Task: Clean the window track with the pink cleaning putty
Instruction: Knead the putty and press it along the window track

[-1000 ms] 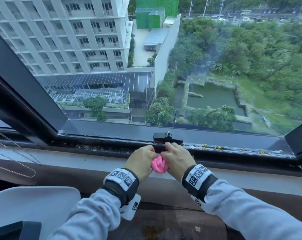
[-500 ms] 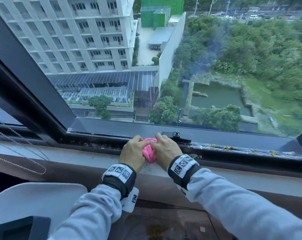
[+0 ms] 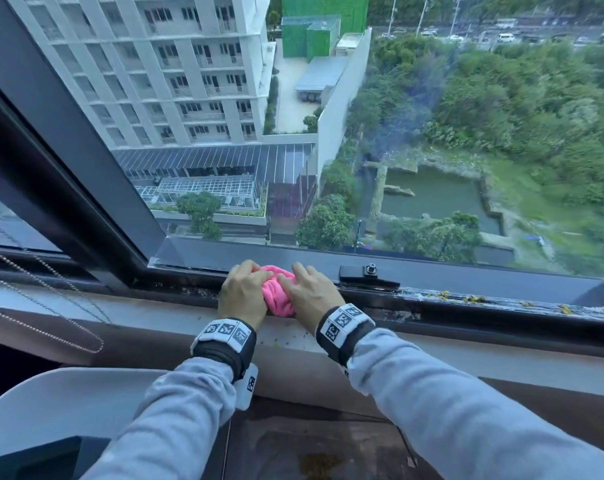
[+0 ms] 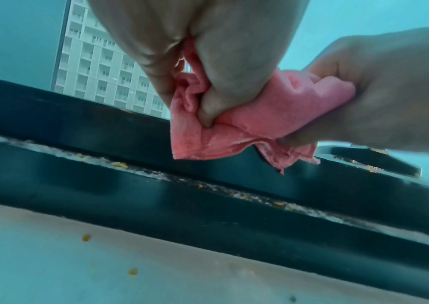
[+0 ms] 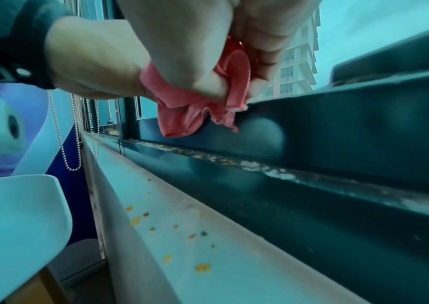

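Note:
The pink cleaning putty (image 3: 276,292) is a soft, folded wad, bunched like cloth, held between both hands over the dark window track (image 3: 432,308). My left hand (image 3: 243,292) grips its left side and my right hand (image 3: 311,294) grips its right side, fingers curled into it. In the left wrist view the putty (image 4: 234,131) hangs just above the track (image 4: 156,174), which holds whitish grime and yellow bits. In the right wrist view the putty (image 5: 182,111) touches the dark frame above the dirty track (image 5: 260,166).
A black window latch (image 3: 366,273) sits just right of my hands. Yellow debris (image 3: 466,298) lies along the track further right, and crumbs dot the pale sill (image 3: 466,344). A bead chain (image 3: 51,306) hangs at left. A white chair back (image 3: 68,403) stands below left.
Both hands have moved left along the track with the putty, from in front of the latch to a spot left of it, and forward onto the track.

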